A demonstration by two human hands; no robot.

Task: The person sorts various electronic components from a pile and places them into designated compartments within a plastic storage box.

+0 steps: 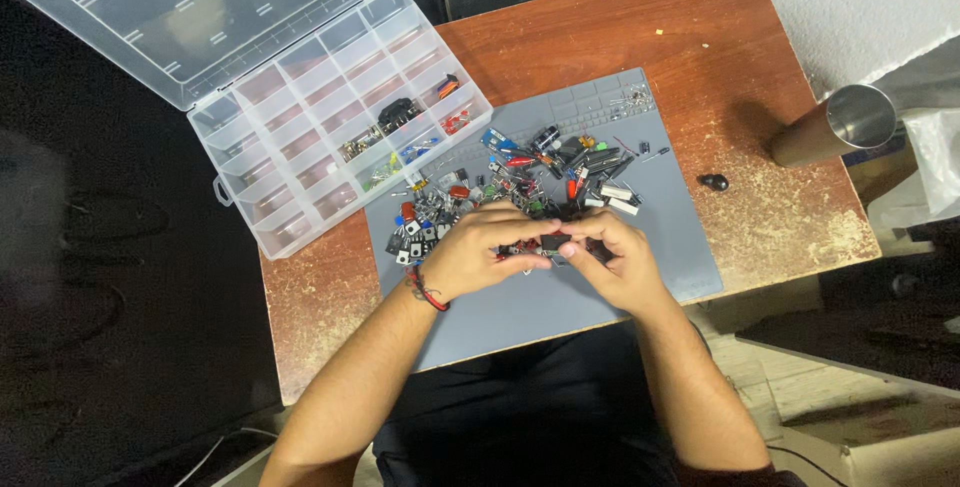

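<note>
Near the table's front edge, a small black component (553, 242) is pinched between left hand (478, 252) and right hand (612, 259); if dropped, it could be lost in the adjacent component pile (520, 182).

Person, seen from above by the head camera: two bare forearms, no sleeves being shown anywhere along their visible length. Hands: left hand (470, 255) and right hand (618, 259), both ungloved, no rings or watch to be made out. Left wrist: a thin cord bracelet (424, 289), red and dark strands, worn snugly just behind the hand. Right wrist: nothing worn. Lower body: dark, near-black clothing (530, 417), plain fabric with soft folds, no pattern or marking to be discerned; whether shirt hem or trousers cannot be told. Upper arms are cut off by the lower edge of the view.
</note>
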